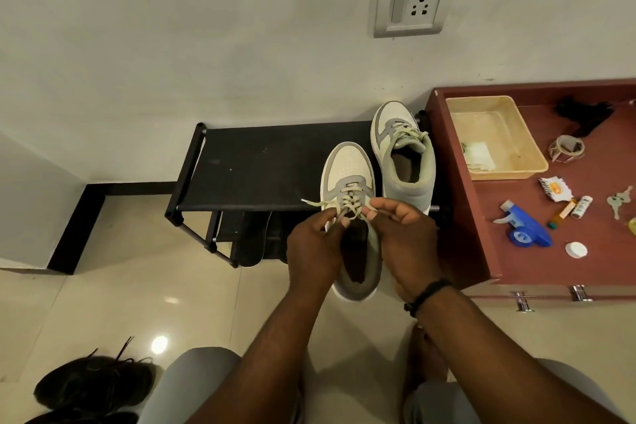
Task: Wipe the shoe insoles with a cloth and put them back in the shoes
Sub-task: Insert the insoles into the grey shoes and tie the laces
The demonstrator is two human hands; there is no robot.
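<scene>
While the black shoe rack (pixel 261 162) against the wall carries most of the scene, your work sits at its right end, so start there. The far sneaker (pixel 402 155) stands on the rack's top shelf just beside the red-brown cabinet (pixel 461 217), its mouth open toward you and something dark lying inside, though you cannot tell from here whether that is a seated insole. The near sneaker (pixel 351 217) overhangs the shelf's front edge with its heel toward you, and a dark insole appears to lie inside it.

Below the top shelf, on the lower tier, a dark loose insole (pixel 253 241) shows, tipped forward over the front rail. No cloth is visible anywhere, so wiping looks either finished or not in hand now.

Your left hand (pixel 313 244) pinches the laces (pixel 344 206) of the near sneaker between thumb and forefinger, fingers curled. Your right hand (pixel 406 234) does the same on the other side, thumb and fingertips closed on a lace strand. My reading is that you are working the lacing, either loosening it or drawing it snug over an insole already put back.

Next, you need even tension on both strands without dragging the shoe off the edge, then attention to the loose insole below.

A pair of dark shoes (pixel 93 385) lies on the floor by your left knee.
</scene>
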